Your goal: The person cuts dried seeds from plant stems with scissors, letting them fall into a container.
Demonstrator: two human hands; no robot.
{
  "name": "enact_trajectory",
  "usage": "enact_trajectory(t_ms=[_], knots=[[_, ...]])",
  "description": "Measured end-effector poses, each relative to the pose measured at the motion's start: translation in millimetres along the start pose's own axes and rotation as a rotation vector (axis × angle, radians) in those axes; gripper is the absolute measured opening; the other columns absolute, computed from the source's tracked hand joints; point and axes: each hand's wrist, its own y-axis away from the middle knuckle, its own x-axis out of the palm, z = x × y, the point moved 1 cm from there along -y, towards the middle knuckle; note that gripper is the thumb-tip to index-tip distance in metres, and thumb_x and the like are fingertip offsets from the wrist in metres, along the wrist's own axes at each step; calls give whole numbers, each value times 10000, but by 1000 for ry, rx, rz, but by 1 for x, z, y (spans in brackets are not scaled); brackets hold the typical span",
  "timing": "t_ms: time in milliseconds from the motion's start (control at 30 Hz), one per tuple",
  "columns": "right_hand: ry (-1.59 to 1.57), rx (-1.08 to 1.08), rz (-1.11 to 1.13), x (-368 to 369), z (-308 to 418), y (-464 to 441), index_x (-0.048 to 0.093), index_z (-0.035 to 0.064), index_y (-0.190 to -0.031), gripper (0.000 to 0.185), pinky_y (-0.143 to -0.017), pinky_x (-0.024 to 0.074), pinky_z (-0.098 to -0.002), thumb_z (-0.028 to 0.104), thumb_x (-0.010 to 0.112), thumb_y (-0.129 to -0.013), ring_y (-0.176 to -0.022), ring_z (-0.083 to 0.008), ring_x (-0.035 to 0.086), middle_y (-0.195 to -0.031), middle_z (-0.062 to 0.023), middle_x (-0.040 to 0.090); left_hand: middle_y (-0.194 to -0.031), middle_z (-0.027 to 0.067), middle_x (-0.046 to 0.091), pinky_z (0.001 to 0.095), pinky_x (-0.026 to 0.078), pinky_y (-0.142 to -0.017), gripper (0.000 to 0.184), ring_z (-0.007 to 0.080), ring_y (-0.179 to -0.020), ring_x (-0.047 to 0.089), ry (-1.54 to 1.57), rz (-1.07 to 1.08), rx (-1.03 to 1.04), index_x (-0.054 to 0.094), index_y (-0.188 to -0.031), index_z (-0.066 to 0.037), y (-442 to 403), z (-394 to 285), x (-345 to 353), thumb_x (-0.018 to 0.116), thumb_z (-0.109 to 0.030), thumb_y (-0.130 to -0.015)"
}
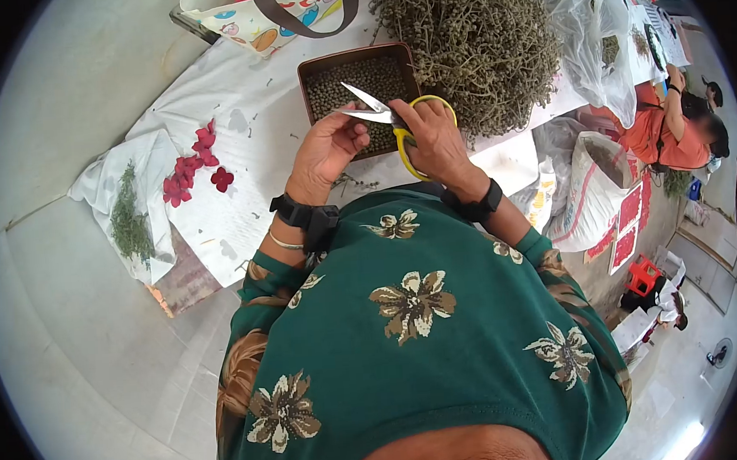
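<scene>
My right hand (439, 147) grips a pair of scissors (405, 149) with yellow handles, and the blades stand apart, pointing left. Close to the lower blade tip is my left hand (328, 147), its fingers curled and thumb near the fingertips; whatever they pinch, if anything, is too small to make out. Both hands are over the near side of a brown square box (304, 85). Small round greenish-brown pods (361, 79) fill much of it. Right behind the right hand lies a big heap of dried stems (480, 49) with little pods on them.
A white cloth (230, 129) covers the table. Dark pink flowers (186, 173) and a green sprig bundle (128, 213) lie left. A printed tote bag (282, 18) stands behind. At right are a clear plastic bag (588, 43), a white sack (587, 193) and a person in orange (668, 139).
</scene>
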Motion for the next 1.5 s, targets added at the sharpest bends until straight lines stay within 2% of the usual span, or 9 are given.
enact_trajectory(t_ms=[133, 267, 367, 633, 1033, 1500], knots=[[45, -10, 14, 7, 3, 1, 491, 96, -1236, 592, -788, 410, -425, 49, 668, -673, -905, -318, 507, -901, -110, 551, -913, 101, 618, 342, 503, -676, 218, 195, -757, 564, 97, -49, -66, 597, -1060, 7, 6, 13, 0, 599, -110, -876], [42, -7, 18, 12, 4, 4, 489, 98, -1240, 607, -788, 412, -427, 42, 668, -663, -899, -318, 511, -902, -109, 552, -910, 103, 625, 336, 503, -667, 213, 191, -742, 567, 58, -118, -49, 606, -1049, -1, 9, 18, -4, 600, -123, -873], [-9, -7, 7, 16, -1, 5, 493, 99, -1237, 603, -785, 413, -427, 40, 668, -663, -896, -315, 513, -903, -107, 551, -908, 103, 630, 333, 493, -663, 200, 188, -750, 556, -48, -151, -110, 607, -1033, -7, 10, 18, 2, 566, -139, -889], [24, -33, -33, 8, -2, 6, 507, 100, -1222, 575, -776, 415, -423, 40, 671, -674, -893, -308, 518, -903, -101, 554, -849, 96, 644, 341, 512, -677, 198, 184, -723, 581, 68, -104, 54, 620, -1018, -3, 4, 19, 2, 588, -133, -872], [47, -33, -51, 20, -1, 6, 505, 108, -1223, 558, -756, 419, -423, 67, 675, -694, -891, -301, 518, -901, -89, 556, -873, 85, 654, 343, 514, -704, 192, 184, -745, 597, -96, -156, 65, 622, -1003, -26, 11, 24, 4, 551, -157, -883], [63, -6, 20, 20, 0, 6, 494, 116, -1227, 567, -765, 422, -439, 83, 675, -691, -908, -315, 525, -908, -109, 571, -881, 89, 657, 338, 517, -715, 207, 179, -739, 599, -50, -167, 114, 620, -1024, -27, 11, 29, 3, 556, -173, -893]])
